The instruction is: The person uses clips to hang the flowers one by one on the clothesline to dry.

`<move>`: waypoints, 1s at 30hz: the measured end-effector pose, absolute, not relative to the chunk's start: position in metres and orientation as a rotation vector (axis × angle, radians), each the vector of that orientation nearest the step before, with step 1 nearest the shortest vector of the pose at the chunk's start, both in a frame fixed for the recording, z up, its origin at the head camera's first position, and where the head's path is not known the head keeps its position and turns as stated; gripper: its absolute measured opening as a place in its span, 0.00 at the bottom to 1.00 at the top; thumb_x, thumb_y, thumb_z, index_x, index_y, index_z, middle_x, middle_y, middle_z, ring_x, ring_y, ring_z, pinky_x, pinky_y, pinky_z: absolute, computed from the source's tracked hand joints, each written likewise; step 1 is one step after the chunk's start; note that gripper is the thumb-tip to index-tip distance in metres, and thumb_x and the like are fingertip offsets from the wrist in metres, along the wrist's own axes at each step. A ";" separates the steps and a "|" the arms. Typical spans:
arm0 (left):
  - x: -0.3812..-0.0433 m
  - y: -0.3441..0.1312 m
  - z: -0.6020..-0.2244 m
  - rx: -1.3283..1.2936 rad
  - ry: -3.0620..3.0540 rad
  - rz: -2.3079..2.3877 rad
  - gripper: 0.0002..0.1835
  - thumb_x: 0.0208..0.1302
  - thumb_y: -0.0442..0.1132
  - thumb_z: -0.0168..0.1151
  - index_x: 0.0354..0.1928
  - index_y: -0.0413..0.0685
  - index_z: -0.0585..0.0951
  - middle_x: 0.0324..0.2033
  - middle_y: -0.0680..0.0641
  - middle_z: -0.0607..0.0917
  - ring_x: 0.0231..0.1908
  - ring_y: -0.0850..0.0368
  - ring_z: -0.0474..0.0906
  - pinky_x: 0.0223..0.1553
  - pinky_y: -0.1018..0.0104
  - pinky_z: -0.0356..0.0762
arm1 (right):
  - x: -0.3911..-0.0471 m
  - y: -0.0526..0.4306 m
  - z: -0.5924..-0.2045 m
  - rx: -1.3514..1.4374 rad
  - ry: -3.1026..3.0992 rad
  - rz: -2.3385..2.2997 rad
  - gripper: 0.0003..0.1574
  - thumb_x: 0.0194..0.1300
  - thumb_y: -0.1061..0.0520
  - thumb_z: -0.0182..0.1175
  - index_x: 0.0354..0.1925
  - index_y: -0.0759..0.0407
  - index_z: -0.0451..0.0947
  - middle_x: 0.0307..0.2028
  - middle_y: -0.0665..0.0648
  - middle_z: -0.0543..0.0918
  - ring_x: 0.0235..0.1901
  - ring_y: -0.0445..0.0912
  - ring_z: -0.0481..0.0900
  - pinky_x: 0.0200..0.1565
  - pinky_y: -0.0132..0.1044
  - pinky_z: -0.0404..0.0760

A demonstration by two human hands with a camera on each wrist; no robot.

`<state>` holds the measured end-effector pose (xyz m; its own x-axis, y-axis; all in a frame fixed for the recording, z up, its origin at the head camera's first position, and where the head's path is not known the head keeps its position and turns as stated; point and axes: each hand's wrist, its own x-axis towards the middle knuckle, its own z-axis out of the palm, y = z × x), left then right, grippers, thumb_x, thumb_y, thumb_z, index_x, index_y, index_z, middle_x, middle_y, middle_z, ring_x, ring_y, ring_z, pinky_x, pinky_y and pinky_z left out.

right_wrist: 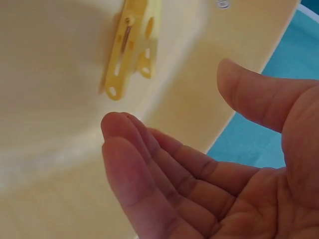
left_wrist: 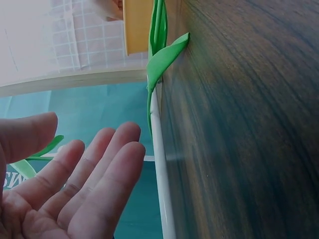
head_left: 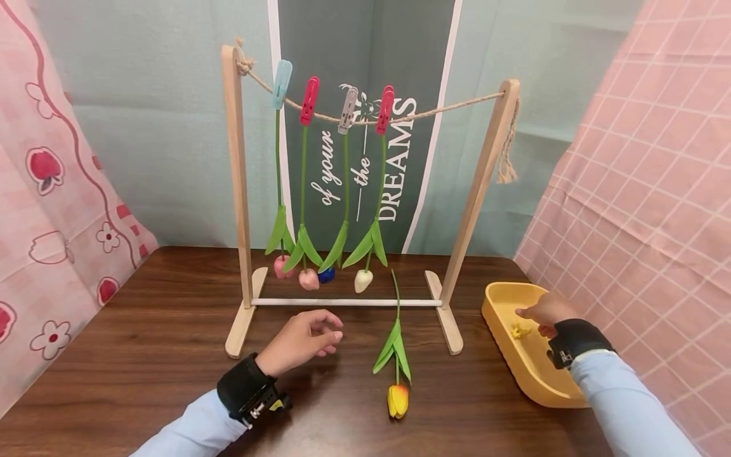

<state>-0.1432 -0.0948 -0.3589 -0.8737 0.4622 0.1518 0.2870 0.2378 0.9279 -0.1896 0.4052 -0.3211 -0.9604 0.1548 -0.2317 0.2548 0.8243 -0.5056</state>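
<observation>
Over the yellow tray, my right hand reaches in with thumb and fingers apart. A yellow clothespin lies in the tray just beyond those fingertips in the right wrist view. My left hand hovers above the table, fingers relaxed and holding nothing. To its right a yellow tulip lies on the wood, its green stem pointing to the back. Several tulips, among them a white tulip, hang heads down from a rope, each pinned by a clothespin such as the blue clothespin.
A wooden stand with a left post and a right post carries the rope. A white bar joins its feet low over the table. Pink cloth hangs right of the tray.
</observation>
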 end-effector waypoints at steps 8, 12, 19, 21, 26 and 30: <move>-0.143 -0.096 -0.358 0.736 2.335 1.718 0.13 0.67 0.36 0.62 0.47 0.33 0.78 0.29 0.44 0.84 0.32 0.42 0.84 0.34 0.50 0.83 | -0.198 0.407 -0.326 0.299 2.845 -0.740 0.28 0.65 0.49 0.60 0.35 0.77 0.68 0.20 0.59 0.73 0.14 0.46 0.77 0.21 0.36 0.80; -0.143 -0.096 -0.359 0.738 2.331 1.723 0.12 0.67 0.36 0.62 0.47 0.34 0.78 0.29 0.44 0.84 0.32 0.42 0.84 0.33 0.52 0.83 | -0.200 0.407 -0.332 0.314 2.853 -0.673 0.29 0.65 0.45 0.61 0.31 0.72 0.69 0.19 0.58 0.74 0.14 0.46 0.77 0.21 0.36 0.78; -0.143 -0.095 -0.359 0.728 2.344 1.710 0.11 0.67 0.37 0.63 0.46 0.36 0.79 0.29 0.42 0.85 0.32 0.42 0.84 0.32 0.60 0.84 | -0.204 0.408 -0.344 0.305 2.880 -0.589 0.28 0.64 0.44 0.62 0.16 0.57 0.66 0.12 0.53 0.72 0.12 0.43 0.75 0.19 0.33 0.76; -0.144 -0.095 -0.360 0.731 2.344 1.711 0.11 0.67 0.37 0.63 0.45 0.35 0.79 0.29 0.42 0.85 0.31 0.42 0.84 0.32 0.59 0.84 | -0.205 0.407 -0.346 0.306 2.890 -0.579 0.27 0.63 0.45 0.63 0.16 0.57 0.67 0.12 0.53 0.73 0.13 0.44 0.75 0.20 0.34 0.76; -0.145 -0.096 -0.361 0.739 2.338 1.719 0.11 0.67 0.35 0.62 0.45 0.34 0.79 0.29 0.44 0.84 0.31 0.43 0.84 0.32 0.55 0.83 | -0.207 0.399 -0.344 0.253 2.923 -0.461 0.24 0.63 0.48 0.63 0.15 0.58 0.71 0.15 0.53 0.76 0.16 0.45 0.77 0.24 0.36 0.77; -0.145 -0.096 -0.360 0.738 2.341 1.718 0.11 0.67 0.36 0.62 0.46 0.33 0.79 0.29 0.43 0.85 0.31 0.42 0.84 0.33 0.52 0.83 | -0.206 0.391 -0.340 0.204 2.954 -0.337 0.23 0.62 0.48 0.62 0.15 0.58 0.74 0.15 0.53 0.77 0.17 0.46 0.76 0.25 0.38 0.75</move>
